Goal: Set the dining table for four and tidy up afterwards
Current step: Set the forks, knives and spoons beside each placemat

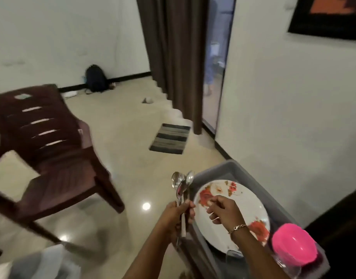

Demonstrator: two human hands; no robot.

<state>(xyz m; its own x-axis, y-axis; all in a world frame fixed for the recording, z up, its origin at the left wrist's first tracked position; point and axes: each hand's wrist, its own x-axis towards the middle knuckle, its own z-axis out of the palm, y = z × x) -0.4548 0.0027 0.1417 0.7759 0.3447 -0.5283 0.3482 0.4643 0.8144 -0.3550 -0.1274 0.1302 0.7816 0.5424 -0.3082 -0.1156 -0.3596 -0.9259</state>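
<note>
My left hand [178, 215] grips a bundle of several metal spoons [181, 183] by their handles, bowls pointing up, just left of a grey tub [225, 171]. In the tub lies a white plate with red flowers [249, 206]. My right hand [223, 210], with a bracelet on the wrist, hovers over the plate with fingers loosely curled and nothing visibly held. A pink plastic bowl [294, 244] sits at the tub's near right, with a clear glass [233, 256] partly visible beside my right forearm.
A dark brown plastic chair [52, 154] stands on the tiled floor to the left. A striped mat [170, 138] lies by brown curtains [177, 57] and an open doorway. A backpack [95, 78] leans against the far wall.
</note>
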